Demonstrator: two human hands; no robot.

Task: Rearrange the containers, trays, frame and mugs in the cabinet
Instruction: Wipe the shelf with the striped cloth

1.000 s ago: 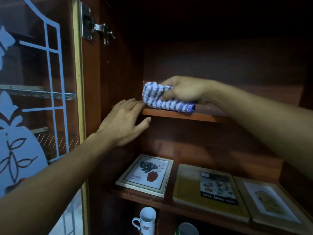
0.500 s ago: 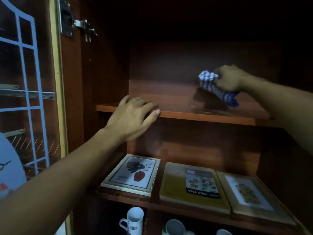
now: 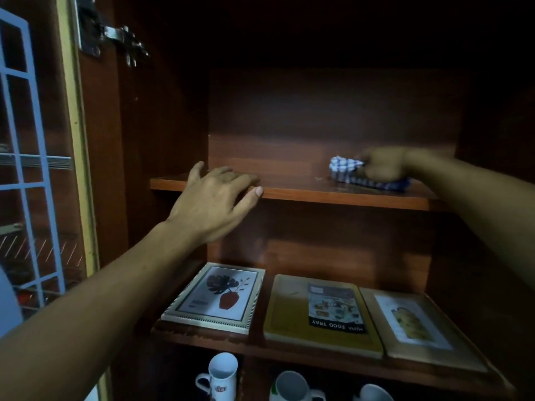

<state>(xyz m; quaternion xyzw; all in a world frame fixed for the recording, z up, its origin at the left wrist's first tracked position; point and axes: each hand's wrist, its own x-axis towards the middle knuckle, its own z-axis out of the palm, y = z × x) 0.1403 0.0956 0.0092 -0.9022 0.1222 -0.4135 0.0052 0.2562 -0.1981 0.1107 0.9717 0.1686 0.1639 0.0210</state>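
Observation:
My right hand (image 3: 382, 166) grips a blue-and-white checked cloth (image 3: 347, 170) and presses it on the right part of the upper wooden shelf (image 3: 333, 195). My left hand (image 3: 215, 198) rests on that shelf's front edge at the left, fingers spread over the board. On the shelf below lie a framed plant picture (image 3: 218, 296), a yellow food tray (image 3: 321, 314) and a second tray (image 3: 417, 322) with a paper label. Three white mugs (image 3: 221, 374) (image 3: 292, 386) (image 3: 373, 393) stand on the lowest shelf, partly cut off.
The cabinet's glass door (image 3: 31, 169) with blue lattice stands open at the left, its metal hinge (image 3: 121, 41) near the top. Dark wooden side walls close in the shelves on both sides.
My right hand has swept the cloth from the shelf's left end across to its right part. My left hand has stayed on the shelf's front edge.

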